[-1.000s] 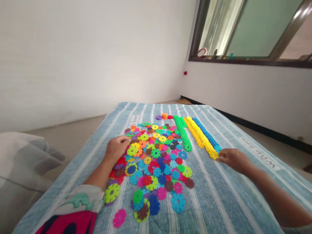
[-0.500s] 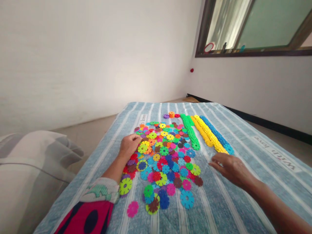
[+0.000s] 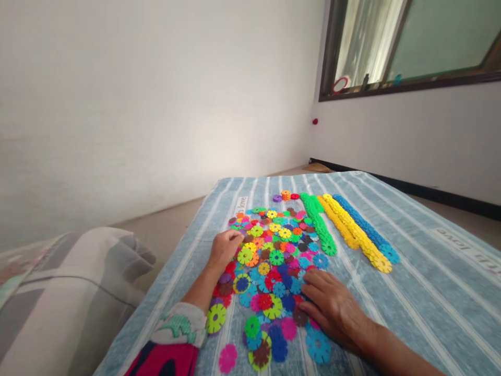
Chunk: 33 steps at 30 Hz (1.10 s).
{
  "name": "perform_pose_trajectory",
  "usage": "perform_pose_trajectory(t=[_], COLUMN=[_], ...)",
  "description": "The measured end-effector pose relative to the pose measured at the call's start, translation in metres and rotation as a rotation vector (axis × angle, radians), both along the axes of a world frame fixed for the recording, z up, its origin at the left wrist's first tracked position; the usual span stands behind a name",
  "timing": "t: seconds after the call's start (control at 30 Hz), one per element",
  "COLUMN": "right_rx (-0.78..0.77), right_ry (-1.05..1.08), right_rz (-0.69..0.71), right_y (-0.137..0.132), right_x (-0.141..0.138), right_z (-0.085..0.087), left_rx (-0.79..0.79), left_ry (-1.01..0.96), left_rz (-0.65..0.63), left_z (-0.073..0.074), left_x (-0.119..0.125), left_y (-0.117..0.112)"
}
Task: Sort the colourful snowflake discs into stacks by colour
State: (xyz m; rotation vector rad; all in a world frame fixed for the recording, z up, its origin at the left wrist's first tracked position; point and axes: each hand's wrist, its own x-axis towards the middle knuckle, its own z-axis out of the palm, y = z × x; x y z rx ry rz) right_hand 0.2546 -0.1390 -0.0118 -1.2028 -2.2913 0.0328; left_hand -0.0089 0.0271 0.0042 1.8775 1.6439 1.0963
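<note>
A loose spread of flower-shaped plastic discs [image 3: 276, 257] in many colours covers the middle of the striped cloth. At its left edge rests my left hand [image 3: 226, 246], thumb and fingers pinched together; whatever they may hold is hidden. Over the spread's right side lies my right hand [image 3: 332, 303], palm down, thumb apart from the fingers, touching blue and brown discs. Sorted discs lie in long overlapping rows to the right: a green row [image 3: 319, 227], a yellow row [image 3: 360, 237] with an orange-yellow one beside it, and a blue row [image 3: 362, 224].
Small purple [image 3: 277, 198], orange [image 3: 286, 195] and red [image 3: 295, 196] groups sit at the far side. The striped cloth [image 3: 422, 271] covers the table or bed. Grey-white checked fabric [image 3: 86, 282] stands on the left. A wall and a window [image 3: 438, 42] are beyond.
My right hand has moved left from the near end of the yellow row onto the mixed discs. My left hand stays pinched at the left edge. The whole view has shifted slightly.
</note>
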Motion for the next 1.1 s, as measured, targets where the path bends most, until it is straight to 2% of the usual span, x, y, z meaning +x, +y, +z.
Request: perform_pose_trajectory(t=[0.33, 0.47, 0.77, 0.87, 1.0, 1.1], right_rx=[0.071, 0.228, 0.387, 0.396, 0.386, 0.366], right_ry=[0.109, 0.178, 0.243, 0.229, 0.198, 0.167], right_rz=[0.083, 0.090, 0.086, 0.066, 0.027, 0.046], right_y=[-0.002, 0.005, 0.024, 0.027, 0.028, 0.029], right_x=[-0.010, -0.016, -0.027, -0.032, -0.036, -0.037], right_z=[-0.016, -0.024, -0.055, -0.062, -0.067, -0.069], left_rx=[-0.033, 0.050, 0.134, 0.144, 0.150, 0.114], left_ry=[0.080, 0.166, 0.655, 0.752, 0.826, 0.864], left_rz=[-0.109, -0.154, -0.535, -0.535, -0.514, -0.499], left_z=[0.019, 0.024, 0.022, 0.023, 0.031, 0.041], left_x=[0.018, 0.035, 0.099, 0.106, 0.101, 0.094], left_y=[-0.017, -0.019, -0.010, -0.025, -0.048, -0.046])
